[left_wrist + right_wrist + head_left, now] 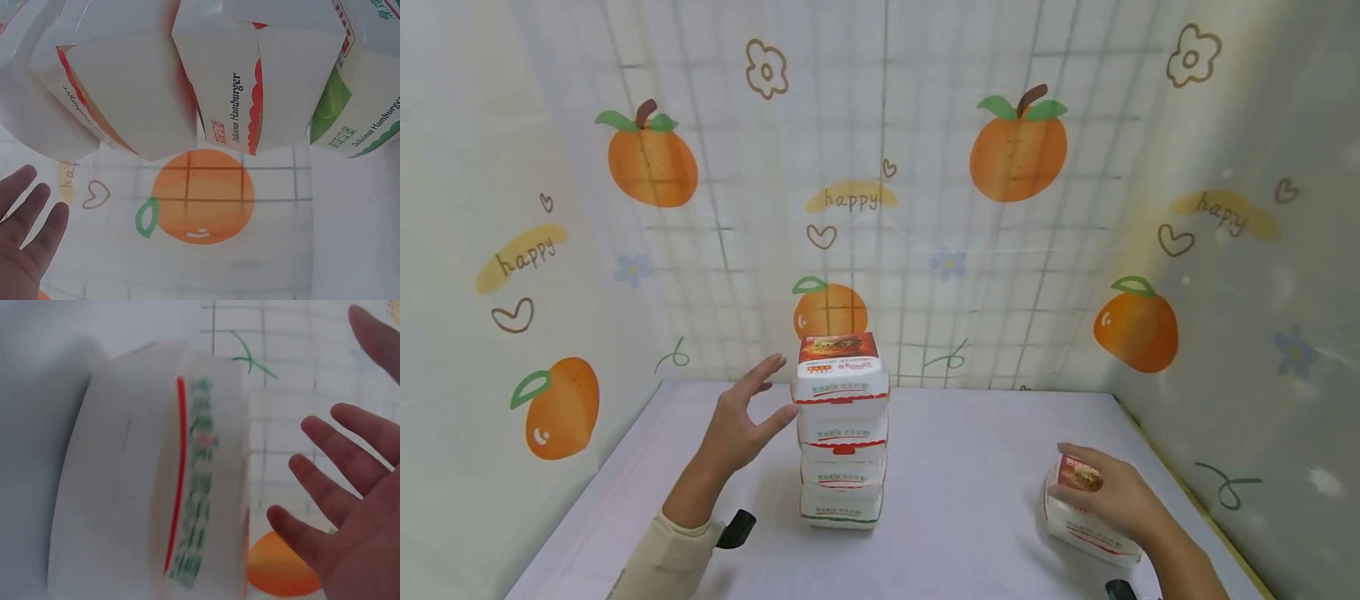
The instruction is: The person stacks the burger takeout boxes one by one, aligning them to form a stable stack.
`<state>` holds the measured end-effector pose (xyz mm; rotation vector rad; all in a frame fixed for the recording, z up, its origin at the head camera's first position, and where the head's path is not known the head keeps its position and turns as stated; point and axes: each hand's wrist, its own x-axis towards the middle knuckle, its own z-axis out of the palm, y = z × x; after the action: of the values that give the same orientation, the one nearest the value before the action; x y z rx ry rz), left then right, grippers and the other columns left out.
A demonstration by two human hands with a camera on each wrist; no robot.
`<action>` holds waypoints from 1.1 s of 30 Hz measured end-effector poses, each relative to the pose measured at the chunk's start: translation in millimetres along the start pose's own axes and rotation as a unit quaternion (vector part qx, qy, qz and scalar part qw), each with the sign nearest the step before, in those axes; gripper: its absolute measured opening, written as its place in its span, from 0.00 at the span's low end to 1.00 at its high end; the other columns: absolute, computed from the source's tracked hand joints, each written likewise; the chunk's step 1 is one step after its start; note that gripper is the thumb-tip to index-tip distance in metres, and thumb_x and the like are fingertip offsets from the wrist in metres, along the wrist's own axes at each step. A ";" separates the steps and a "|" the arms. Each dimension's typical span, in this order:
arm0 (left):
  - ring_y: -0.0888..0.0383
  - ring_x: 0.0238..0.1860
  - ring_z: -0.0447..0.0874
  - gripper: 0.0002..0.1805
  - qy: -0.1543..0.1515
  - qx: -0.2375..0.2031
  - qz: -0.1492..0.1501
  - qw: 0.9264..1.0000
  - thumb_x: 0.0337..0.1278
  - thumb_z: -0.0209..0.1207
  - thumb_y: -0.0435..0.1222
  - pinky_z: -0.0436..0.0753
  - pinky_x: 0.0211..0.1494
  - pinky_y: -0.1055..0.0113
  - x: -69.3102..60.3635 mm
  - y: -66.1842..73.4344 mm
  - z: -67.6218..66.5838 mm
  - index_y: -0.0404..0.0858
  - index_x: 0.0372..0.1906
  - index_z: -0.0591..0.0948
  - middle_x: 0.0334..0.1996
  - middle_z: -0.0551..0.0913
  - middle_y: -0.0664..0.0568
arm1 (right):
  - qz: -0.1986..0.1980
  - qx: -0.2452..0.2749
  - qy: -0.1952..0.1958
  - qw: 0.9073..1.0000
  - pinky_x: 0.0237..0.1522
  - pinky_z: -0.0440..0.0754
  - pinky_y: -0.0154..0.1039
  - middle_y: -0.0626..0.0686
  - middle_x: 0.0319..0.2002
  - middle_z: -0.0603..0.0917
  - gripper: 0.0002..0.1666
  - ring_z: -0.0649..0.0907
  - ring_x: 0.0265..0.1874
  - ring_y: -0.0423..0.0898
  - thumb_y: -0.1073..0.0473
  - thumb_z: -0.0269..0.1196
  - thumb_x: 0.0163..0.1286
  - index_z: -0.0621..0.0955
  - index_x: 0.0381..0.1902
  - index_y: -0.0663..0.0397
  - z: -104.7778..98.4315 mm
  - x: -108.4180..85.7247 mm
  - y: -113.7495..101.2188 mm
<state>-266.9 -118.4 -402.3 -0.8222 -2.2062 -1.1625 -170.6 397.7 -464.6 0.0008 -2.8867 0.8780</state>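
Observation:
Several white paper hamburger boxes stand stacked in a column, the top box bearing a red burger picture on its lid. At the left of this stack is my left hand, fingers extended and thumb apart from them; whether the thumb tip touches the top box, I cannot tell. Seen from the left wrist, the left fingers are clear of the stacked boxes. On the right side of the table, my right hand hovers over a single hamburger box. In the right wrist view its fingers are spread, apart from that box.
A white table carries the boxes. Around its back and sides hangs a pale curtain printed with oranges, hearts and the word "happy". The table's right edge runs close to the right hand.

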 end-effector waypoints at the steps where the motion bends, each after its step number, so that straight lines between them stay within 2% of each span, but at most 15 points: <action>1: 0.47 0.62 0.73 0.38 0.000 0.000 0.002 1.000 0.56 0.67 0.47 0.76 0.57 0.46 0.2 0.4 0.1 0.47 0.72 0.67 0.67 0.70 0.53 | 0.006 -0.005 0.000 1.000 0.46 0.74 0.64 0.70 0.63 0.71 0.50 0.75 0.53 0.64 0.32 0.69 0.55 0.71 0.69 0.52 -1.2 -1.5 1.7; 3: 0.48 0.64 0.70 0.39 0.000 0.004 0.009 1.000 0.56 0.67 0.46 0.76 0.58 0.46 0.7 0.5 0.7 0.45 0.72 0.66 0.68 0.69 0.53 | 0.013 -0.009 -0.003 1.000 0.46 0.74 0.64 0.70 0.64 0.70 0.52 0.74 0.53 0.65 0.33 0.69 0.54 0.69 0.70 0.53 -3.6 -3.7 6.2; 6: 0.50 0.65 0.68 0.39 0.000 0.006 0.016 1.000 0.56 0.67 0.46 0.75 0.58 0.45 0.8 0.9 2.1 0.45 0.72 0.66 0.69 0.68 0.53 | 0.015 -0.016 -0.011 1.000 0.49 0.69 0.71 0.70 0.65 0.67 0.54 0.70 0.58 0.69 0.34 0.71 0.53 0.68 0.70 0.56 -7.4 -5.7 13.8; 11: 0.50 0.66 0.68 0.41 0.004 0.005 0.022 1.000 0.55 0.67 0.46 0.74 0.58 0.43 0.3 1.9 4.0 0.47 0.73 0.64 0.70 0.67 0.52 | -0.002 -0.018 -0.044 0.999 0.51 0.64 0.75 0.69 0.68 0.61 0.52 0.62 0.62 0.74 0.38 0.72 0.53 0.69 0.68 0.61 -10.7 -10.3 28.0; 18: 0.50 0.68 0.65 0.42 -0.001 0.007 0.025 1.000 0.55 0.67 0.46 0.74 0.59 0.45 -1.0 -0.2 7.5 0.48 0.74 0.62 0.71 0.65 0.52 | -0.003 -0.010 -0.074 0.997 0.50 0.58 0.79 0.73 0.70 0.52 0.51 0.54 0.64 0.78 0.42 0.75 0.49 0.71 0.67 0.59 -7.8 -15.0 42.5; 24: 0.49 0.66 0.67 0.42 -0.002 0.000 0.025 1.000 0.55 0.67 0.46 0.74 0.59 0.45 -3.3 -0.1 9.5 0.49 0.74 0.62 0.71 0.65 0.52 | 0.012 -0.026 -0.064 0.998 0.49 0.50 0.83 0.75 0.71 0.44 0.63 0.43 0.66 0.80 0.40 0.78 0.41 0.65 0.71 0.61 -3.5 -15.1 51.3; 29: 0.51 0.67 0.66 0.43 0.004 -0.006 0.034 0.999 0.54 0.68 0.44 0.74 0.60 0.46 -2.4 0.8 11.0 0.47 0.74 0.62 0.71 0.64 0.53 | 0.012 -0.054 -0.059 0.997 0.50 0.56 0.80 0.78 0.68 0.48 0.63 0.51 0.62 0.81 0.39 0.77 0.43 0.63 0.71 0.62 0.5 -14.1 54.7; 33: 0.53 0.68 0.64 0.44 0.008 -0.018 0.043 0.999 0.53 0.68 0.42 0.73 0.61 0.46 0.6 0.7 12.4 0.46 0.74 0.61 0.71 0.64 0.53 | 0.011 -0.043 -0.047 0.998 0.51 0.63 0.76 0.77 0.67 0.50 0.61 0.58 0.60 0.80 0.40 0.77 0.45 0.64 0.71 0.61 7.2 -11.4 50.8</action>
<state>-268.7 -107.3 -407.8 -0.9096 -2.1220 -1.1657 -162.0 435.6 -500.1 0.0019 -3.0148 0.7764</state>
